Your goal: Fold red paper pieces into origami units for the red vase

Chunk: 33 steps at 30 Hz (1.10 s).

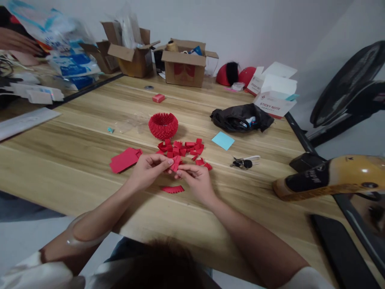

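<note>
Between my two hands is a small piece of folded red paper (176,162). My left hand (150,167) pinches its left side, and my right hand (195,176) grips it from the right with thumb and fingers. Just beyond lies a loose pile of folded red paper pieces (177,149). Behind that pile stands a round red bowl (163,127) built of many folded paper units. Flat red paper slips (124,159) are stacked beside my left hand. A short row of nested red paper pieces (173,189) rests on the table nearer to me.
Right of the pile are a blue sticky note (223,140), keys (245,162), a black bag (240,117) and a lying drink bottle (327,176). Open cardboard boxes (185,72) line the back. A fan (349,84) stands right; another person's hand (18,42) shows far left.
</note>
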### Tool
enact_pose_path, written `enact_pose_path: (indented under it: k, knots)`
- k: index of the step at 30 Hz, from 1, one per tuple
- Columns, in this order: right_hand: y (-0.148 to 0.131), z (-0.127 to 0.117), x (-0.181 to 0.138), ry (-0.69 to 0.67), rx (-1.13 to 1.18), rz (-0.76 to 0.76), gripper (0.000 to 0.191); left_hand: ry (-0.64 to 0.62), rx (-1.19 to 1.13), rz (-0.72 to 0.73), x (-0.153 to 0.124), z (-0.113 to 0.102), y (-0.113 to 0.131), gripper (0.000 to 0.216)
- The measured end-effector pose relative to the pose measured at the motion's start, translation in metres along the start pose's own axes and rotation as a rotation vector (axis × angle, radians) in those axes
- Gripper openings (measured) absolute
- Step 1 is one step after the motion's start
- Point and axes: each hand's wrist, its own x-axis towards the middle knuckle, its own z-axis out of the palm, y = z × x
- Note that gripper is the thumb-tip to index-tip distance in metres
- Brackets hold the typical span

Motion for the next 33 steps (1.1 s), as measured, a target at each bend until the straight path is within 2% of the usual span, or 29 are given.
enact_pose_path:
  k: [7, 16, 26, 30, 33]
  knots:
    - [-0.0053, 0.0027, 0.0015, 0.011, 0.061, 0.046, 0.011, 0.011, 0.026, 0.013, -0.0012, 0.0012, 0.0030, 0.020]
    - [-0.0065, 0.0025, 0.0027, -0.030, 0.098, 0.065, 0.012, -0.063, -0.008, 0.002, -0.0025, 0.0043, 0.0079, 0.013]
    - [-0.0070, 0.0044, 0.0012, 0.046, 0.091, 0.099, 0.018, -0.065, 0.067, -0.070, -0.0034, 0.0055, 0.0058, 0.018]
    - [-0.0057, 0.0043, 0.0001, 0.090, 0.062, 0.052, 0.015, -0.110, 0.183, -0.073, -0.0046, 0.0047, 0.0048, 0.023]
    - [-0.0045, 0.0034, -0.0017, 0.131, 0.009, -0.032, 0.009, -0.129, 0.165, -0.087, -0.0049, 0.0045, 0.0055, 0.022]
